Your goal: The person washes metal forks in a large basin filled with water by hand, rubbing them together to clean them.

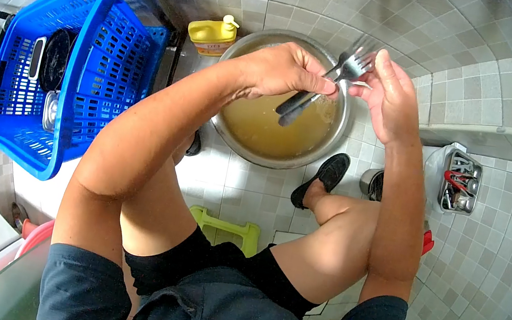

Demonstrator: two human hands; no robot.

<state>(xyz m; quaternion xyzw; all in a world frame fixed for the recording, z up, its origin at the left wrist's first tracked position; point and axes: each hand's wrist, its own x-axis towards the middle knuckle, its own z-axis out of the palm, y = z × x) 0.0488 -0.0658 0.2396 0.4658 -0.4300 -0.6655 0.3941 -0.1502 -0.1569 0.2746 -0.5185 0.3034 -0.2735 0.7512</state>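
Note:
My left hand (294,76) pinches a small bunch of metal forks (353,65) between thumb and fingers. Their tines point up and to the right, and the dark handles slant down over the basin. Some tines at the top are blurred, so the exact number is unclear. Close beside the tines is my right hand (388,91), its thumb and fingers apart; whether a fingertip touches a fork is hard to see. Below both hands stands a wide metal basin (269,162) of cloudy yellowish water.
A blue plastic basket (88,82) with dishes inside stands at left. Behind the basin is a yellow pump bottle (212,36). On the right, a metal container (446,206) holds utensils, near a metal cup (371,184). A green plastic stool (227,225) is beneath me.

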